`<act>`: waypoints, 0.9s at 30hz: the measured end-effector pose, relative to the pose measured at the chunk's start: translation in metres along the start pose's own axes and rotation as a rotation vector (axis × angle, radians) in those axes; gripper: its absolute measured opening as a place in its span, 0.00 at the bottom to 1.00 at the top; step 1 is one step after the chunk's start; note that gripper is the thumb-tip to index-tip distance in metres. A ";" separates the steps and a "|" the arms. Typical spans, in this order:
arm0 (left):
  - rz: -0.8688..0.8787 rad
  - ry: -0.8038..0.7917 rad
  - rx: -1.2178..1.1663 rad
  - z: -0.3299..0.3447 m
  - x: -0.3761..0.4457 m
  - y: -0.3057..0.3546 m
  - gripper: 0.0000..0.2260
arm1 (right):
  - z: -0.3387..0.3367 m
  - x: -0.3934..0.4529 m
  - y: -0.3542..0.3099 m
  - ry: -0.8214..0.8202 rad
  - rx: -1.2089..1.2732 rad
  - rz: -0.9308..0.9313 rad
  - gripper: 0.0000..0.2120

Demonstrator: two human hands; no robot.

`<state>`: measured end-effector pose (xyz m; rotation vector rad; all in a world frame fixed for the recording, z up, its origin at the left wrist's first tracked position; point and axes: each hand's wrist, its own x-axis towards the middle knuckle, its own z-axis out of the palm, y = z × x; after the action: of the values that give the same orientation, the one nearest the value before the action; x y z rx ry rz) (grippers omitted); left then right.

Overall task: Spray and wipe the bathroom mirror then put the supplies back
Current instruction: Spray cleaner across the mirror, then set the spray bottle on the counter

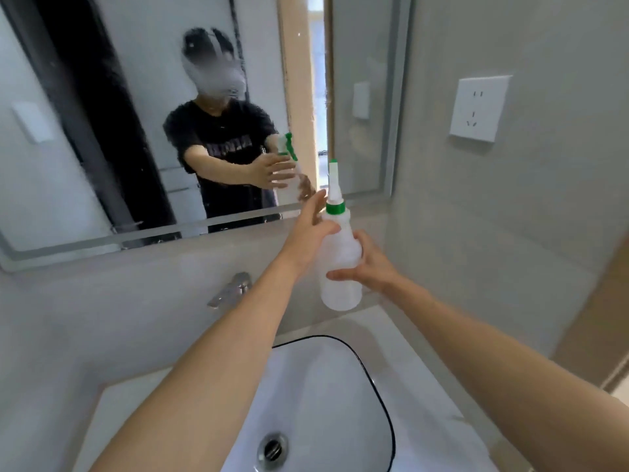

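Head view looks down two bare forearms reaching out over the sink toward the mirror. The spray bottle is up in the air between the hands, just above the back edge of the desk and close to the mirror's lower right corner. It is white and translucent with a green collar, and it stands nearly upright with its nozzle tipped slightly toward the glass, which I take to be the point of holding it there: aimed at the surface to be cleaned.

The right hand has its grip curled round the bottle's body from the right, thumb across the front and fingers behind, carrying the weight low on the barrel. The left hand lies against the bottle's shoulder with fingers fairly straight, reaching up toward the neck. It seems to be steadying the bottle or moving to the trigger, but I cannot see the trigger itself from here, so I cannot say whether a finger is on it. The reflection shows the same pair of hands about the bottle.

The glass already carries a misty patch high up, so some spraying looks done and wiping not yet. I see no cloth anywhere in view. The faucet sits below the mirror, well clear of the hands, and a wall socket is off to the right, worth keeping dry if more spray goes that way.
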<state>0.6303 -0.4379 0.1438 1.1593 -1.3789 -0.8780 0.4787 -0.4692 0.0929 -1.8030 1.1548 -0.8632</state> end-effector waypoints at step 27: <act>-0.924 -0.391 -0.191 0.191 -0.088 -0.169 0.30 | -0.013 -0.175 0.249 0.402 0.231 0.603 0.41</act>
<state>0.4659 -0.4146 -0.0683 1.5395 -0.9769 -1.9245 0.3125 -0.3731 -0.1437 -1.0200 1.6586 -0.9575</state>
